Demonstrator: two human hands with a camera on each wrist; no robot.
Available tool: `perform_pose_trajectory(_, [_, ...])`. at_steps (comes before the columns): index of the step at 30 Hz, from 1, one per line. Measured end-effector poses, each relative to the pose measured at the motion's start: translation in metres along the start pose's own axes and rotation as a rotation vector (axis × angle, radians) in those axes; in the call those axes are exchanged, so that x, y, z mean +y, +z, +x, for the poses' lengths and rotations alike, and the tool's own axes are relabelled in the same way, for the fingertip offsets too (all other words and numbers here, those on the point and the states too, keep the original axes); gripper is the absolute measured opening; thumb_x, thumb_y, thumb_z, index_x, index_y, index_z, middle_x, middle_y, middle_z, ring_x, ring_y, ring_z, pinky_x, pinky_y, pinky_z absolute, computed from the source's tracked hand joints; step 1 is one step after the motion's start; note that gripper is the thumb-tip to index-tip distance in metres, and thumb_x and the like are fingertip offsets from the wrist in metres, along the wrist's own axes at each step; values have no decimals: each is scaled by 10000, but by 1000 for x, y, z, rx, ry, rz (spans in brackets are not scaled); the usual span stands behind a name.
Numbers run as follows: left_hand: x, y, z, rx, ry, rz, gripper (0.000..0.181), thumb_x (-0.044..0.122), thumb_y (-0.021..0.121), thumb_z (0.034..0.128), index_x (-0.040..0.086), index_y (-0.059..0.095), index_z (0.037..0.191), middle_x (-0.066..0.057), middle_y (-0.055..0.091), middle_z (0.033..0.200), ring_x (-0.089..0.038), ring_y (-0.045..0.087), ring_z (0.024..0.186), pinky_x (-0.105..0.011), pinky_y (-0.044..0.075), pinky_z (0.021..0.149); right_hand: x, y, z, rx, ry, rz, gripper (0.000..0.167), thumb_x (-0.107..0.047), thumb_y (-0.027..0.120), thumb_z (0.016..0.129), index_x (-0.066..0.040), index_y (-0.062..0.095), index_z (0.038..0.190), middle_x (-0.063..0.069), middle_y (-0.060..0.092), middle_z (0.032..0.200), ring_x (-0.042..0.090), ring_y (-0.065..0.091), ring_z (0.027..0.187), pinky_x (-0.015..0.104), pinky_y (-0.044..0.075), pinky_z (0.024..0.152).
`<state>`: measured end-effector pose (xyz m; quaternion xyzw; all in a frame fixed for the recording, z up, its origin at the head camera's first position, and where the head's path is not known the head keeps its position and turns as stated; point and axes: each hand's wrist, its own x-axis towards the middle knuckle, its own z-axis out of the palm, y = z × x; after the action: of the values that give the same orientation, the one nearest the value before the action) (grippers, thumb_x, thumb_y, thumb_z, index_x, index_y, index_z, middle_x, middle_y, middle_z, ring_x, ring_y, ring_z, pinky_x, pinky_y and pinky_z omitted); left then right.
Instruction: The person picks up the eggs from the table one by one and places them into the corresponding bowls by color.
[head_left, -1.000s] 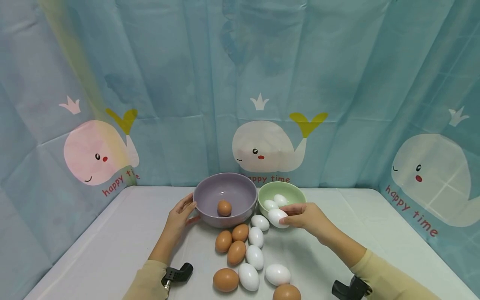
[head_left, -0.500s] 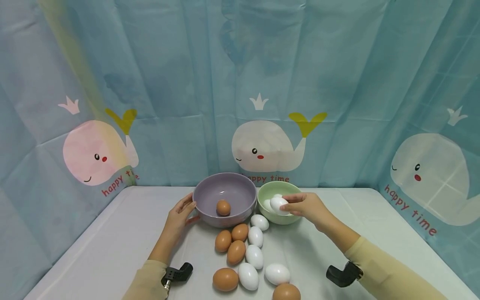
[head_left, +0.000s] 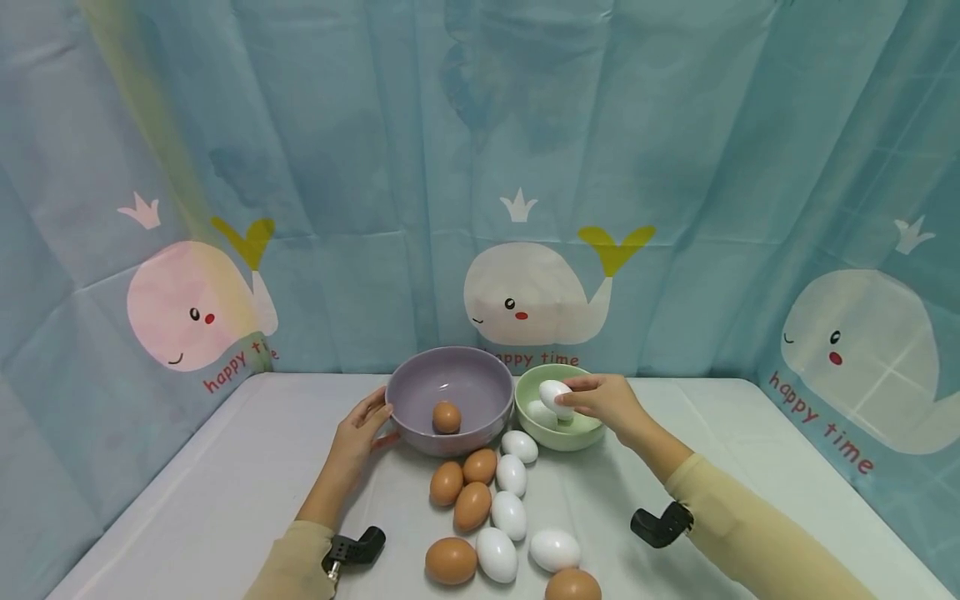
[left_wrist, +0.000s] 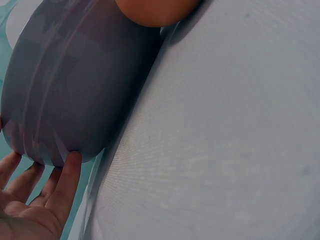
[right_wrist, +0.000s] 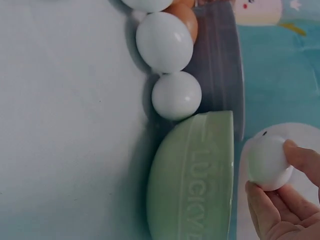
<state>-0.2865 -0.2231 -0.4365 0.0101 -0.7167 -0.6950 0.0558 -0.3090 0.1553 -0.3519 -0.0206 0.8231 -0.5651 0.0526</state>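
White egg (head_left: 554,397) is pinched in right grip (head_left: 611,402) above green bowl (head_left: 558,442); purple bowl (head_left: 450,442) is touched by extended left grip (head_left: 360,429). Egg should be lowered gently, hard contact with lower egg (head_left: 540,415) avoided.

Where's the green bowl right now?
In the head view, the green bowl sits right of centre on the white table, just right of the purple bowl; the right hand holds a white egg above it.
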Motion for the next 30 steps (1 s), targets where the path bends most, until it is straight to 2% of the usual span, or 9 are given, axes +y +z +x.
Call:
perform_pose_trajectory(4, [-1, -1, -1, 3, 6, 3, 564, 214, 520, 1045, 74, 314, 1550, -156, 327, 1611, -317, 364, 1460, -306, 602, 938, 1, 3, 7, 12, -1, -15, 428, -193, 793, 847, 19, 689, 1205, 185, 654, 1293, 207, 664, 1111, 321, 605, 935])
perform_pose_trajectory(10, [-1, 0, -1, -8, 3, -3, 556, 219, 517, 1047, 100, 317, 1553, -116, 334, 1615, -253, 379, 1456, -288, 599, 938, 2, 8, 15, 21, 11, -22, 418, -188, 785, 855, 13, 689, 1209, 188, 633, 1329, 265, 633, 1181, 377, 578, 995])
perform_pose_trajectory(17, [-1, -1, 0, -14, 10, 0, 563, 221, 508, 1051, 90, 302, 1558, -127, 327, 1616, -261, 359, 1471, -292, 596, 947, 3, 12, 25, 39, 24, -26, 419, -175, 776, 866, 22, 676, 1222, 198, 617, 1350, 310, 609, 1224, 387, 566, 1013])
perform_pose_trajectory(30, [0, -1, 0, -14, 4, -10, 560, 225, 514, 1049, 92, 312, 1554, -126, 329, 1615, -252, 357, 1470, -305, 594, 955, 9, 20, 39, 74, 15, -65, 405, -179, 791, 851, -2, 699, 1203, 178, 637, 1334, 316, 610, 1224, 366, 586, 980])
